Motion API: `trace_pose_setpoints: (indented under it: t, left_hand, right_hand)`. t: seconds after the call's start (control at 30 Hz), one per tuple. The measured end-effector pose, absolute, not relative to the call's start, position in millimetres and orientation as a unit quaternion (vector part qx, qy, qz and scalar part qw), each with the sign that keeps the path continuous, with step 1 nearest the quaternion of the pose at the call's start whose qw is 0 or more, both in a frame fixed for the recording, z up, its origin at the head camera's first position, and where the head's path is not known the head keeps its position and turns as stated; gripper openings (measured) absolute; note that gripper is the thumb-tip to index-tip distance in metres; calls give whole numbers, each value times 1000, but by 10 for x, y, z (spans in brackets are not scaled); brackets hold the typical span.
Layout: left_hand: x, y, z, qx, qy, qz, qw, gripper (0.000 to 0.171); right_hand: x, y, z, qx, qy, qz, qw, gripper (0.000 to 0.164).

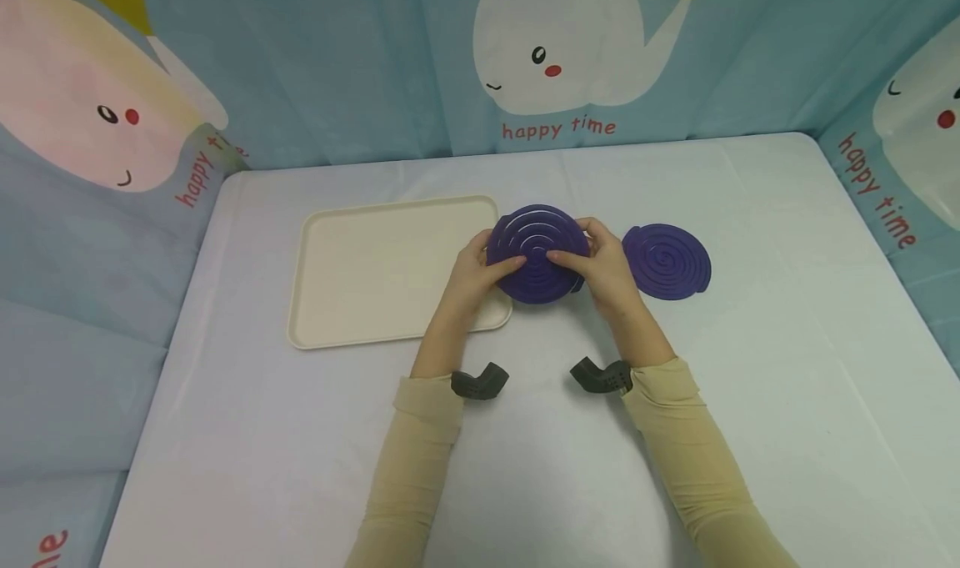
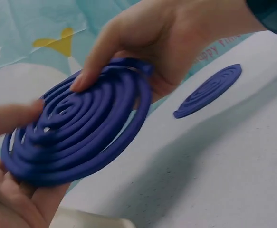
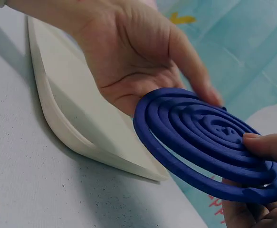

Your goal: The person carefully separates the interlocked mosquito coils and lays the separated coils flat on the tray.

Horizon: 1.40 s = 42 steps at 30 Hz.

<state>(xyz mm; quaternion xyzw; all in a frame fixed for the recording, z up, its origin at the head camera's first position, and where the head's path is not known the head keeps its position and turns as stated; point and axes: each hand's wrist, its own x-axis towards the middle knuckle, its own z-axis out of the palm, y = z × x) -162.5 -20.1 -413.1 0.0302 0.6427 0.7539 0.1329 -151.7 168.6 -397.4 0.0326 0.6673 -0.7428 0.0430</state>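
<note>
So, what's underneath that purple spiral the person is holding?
The left hand and right hand have fingers underneath. In the head view, the held spiral hides a bit of the tray; anything else covered there can't be seen.

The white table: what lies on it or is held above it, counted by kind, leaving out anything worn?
Purple spiral discs: 2 (held disc, in the left hand and right hand; loose disc, on the table)
Cream tray: 1
Total: 3
</note>
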Motion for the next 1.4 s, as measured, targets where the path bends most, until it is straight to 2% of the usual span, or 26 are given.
trace_pose_setpoints:
  t: [0.1, 0.23, 0.53, 0.97, 1.2, 1.4]
  left_hand:
    - [-1623, -164, -4134, 25, 684, 722, 101, 56]
    - [-1616, -156, -4126, 25, 717, 693, 67, 57]
    - [-1600, -168, -4093, 28, 726, 685, 57, 53]
    - [-1576, -108, -4082, 28, 751, 660, 3, 40]
    - [-1564, -101, -4064, 25, 747, 664, 7, 38]
    - [-1559, -103, -4051, 25, 751, 659, 2, 37]
  right_hand:
    - [-1507, 1681, -3963, 29, 667, -743, 48, 36]
    - [-1499, 1674, -3962, 12, 680, -730, 61, 36]
    - [-1505, 1650, -3991, -5, 700, -712, 53, 39]
    - [-1487, 1604, -3989, -3, 714, -700, -14, 34]
    - [-1483, 1599, -3999, 7, 725, -688, -17, 36]
    - [-1489, 1589, -4017, 7, 736, -677, -26, 31]
